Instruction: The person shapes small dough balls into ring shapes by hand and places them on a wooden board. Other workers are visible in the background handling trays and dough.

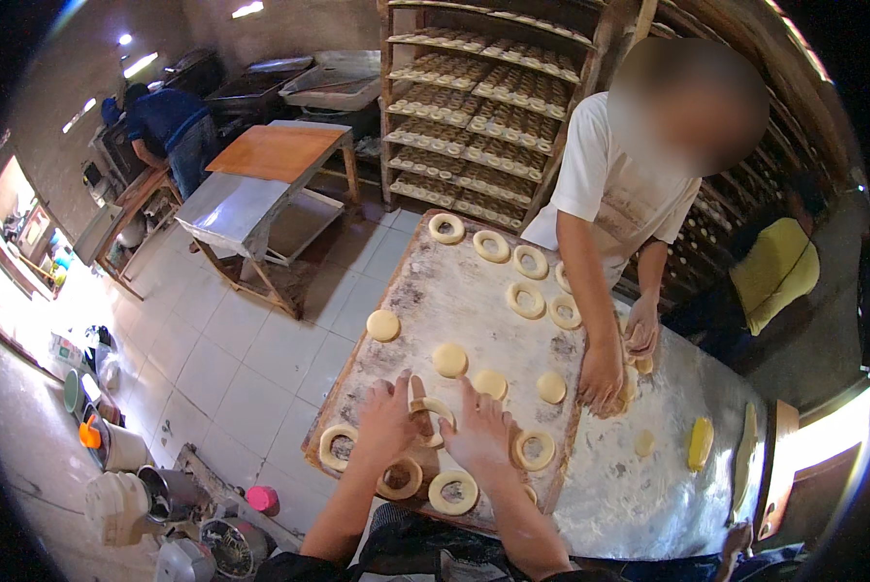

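Head view: left hand (386,419), right hand (483,429), fingers loosely spread, flanking dough ring (439,404) over floury board (410,310); whether pinching, can't tell. Ring-shaping step, seemingly; next move likely calls for gentle, flat placement.

The dough rings (452,510) are pale yellow, the board (406,291) blotchy beige-brown, the small container (261,499) bright pink.

Person, one. Left hand (384,419) and right hand (480,427): bare, as are both forearms. Sleeves (301,568): dark, ending above the forearms. Front garment (410,550): dark, apparently finely striped near the top, with blurred paler patches.
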A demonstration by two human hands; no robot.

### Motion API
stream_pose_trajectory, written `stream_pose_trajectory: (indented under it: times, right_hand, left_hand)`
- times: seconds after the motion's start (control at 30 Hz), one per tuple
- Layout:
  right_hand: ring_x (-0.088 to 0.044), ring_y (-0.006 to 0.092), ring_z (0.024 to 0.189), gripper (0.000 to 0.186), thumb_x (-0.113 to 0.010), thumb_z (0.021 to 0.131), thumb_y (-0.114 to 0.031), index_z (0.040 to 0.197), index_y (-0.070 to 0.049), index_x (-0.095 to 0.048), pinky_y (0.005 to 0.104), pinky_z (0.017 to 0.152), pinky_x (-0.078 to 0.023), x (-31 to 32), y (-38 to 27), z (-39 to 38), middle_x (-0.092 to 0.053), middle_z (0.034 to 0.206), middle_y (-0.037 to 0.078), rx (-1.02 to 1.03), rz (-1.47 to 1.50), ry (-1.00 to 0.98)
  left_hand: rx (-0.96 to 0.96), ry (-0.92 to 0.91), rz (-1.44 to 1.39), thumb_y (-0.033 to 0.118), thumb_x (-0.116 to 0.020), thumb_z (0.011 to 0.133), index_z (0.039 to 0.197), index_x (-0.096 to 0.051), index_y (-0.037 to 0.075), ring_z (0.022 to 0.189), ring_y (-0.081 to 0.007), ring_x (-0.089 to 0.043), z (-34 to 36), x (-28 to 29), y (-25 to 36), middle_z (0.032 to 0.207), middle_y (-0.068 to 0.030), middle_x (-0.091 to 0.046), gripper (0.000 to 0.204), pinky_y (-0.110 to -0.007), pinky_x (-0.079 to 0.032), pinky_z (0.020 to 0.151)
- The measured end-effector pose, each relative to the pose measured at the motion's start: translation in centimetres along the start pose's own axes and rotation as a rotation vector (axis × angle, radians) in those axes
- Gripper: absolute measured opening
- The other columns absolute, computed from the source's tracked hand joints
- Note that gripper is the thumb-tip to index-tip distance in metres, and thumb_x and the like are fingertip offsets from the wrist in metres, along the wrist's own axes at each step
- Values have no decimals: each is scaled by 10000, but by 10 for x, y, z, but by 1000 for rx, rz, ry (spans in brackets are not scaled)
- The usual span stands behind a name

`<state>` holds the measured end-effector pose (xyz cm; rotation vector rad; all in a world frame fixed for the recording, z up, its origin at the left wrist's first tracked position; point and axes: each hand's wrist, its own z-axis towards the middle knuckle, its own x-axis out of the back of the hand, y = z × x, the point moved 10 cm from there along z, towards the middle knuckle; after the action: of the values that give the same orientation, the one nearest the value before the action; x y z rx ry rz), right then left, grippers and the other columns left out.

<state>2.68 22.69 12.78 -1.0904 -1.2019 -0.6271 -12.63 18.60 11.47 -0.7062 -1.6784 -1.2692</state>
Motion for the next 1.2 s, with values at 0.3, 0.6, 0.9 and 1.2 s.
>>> stream_pose_trajectory:
  times: [0.3,0.6,0.9,1.2]
  right_hand:
    - [-596,354,1100,444,-670,900,-285,1279,-77,-569,475,954,-470,64,345,-142,-645,1113,184,-652,294,278]
    - [-634,379,1054,392,-715,863,-261,1144,-29,-570,434,895,-509,52,492,-117,-667,1090,233,-605,104,75]
    - [-558,138,930,417,-740,824,57,1112,-46,-457,305,804,-486,125,383,-169,-532,977,42,-141,956,85]
    - [-619,265,944,682,-769,775,-28,1331,-35,-374,360,858,-521,167,351,-174,-576,1102,171,-155,757,289]
  left_hand:
    - [5,-72,68,247,-770,766,1533,-320,47,1343,-480,-408,-4,-8,8,1426,-281,-478,911,-558,-335,1119]
    - [-95,240,-461,165,-684,905,1277,-563,23,1112,-374,-580,-27,-57,176,1236,-210,-603,416,-468,-462,963]
    - [-312,-459,-822,286,-661,976,1277,-613,-5,957,-260,-730,-100,-185,386,1048,-177,-737,421,-342,-562,818]
    - [-326,-368,-727,149,-789,840,1153,-682,42,849,-247,-709,-121,-148,385,961,-121,-727,347,-350,-550,770]
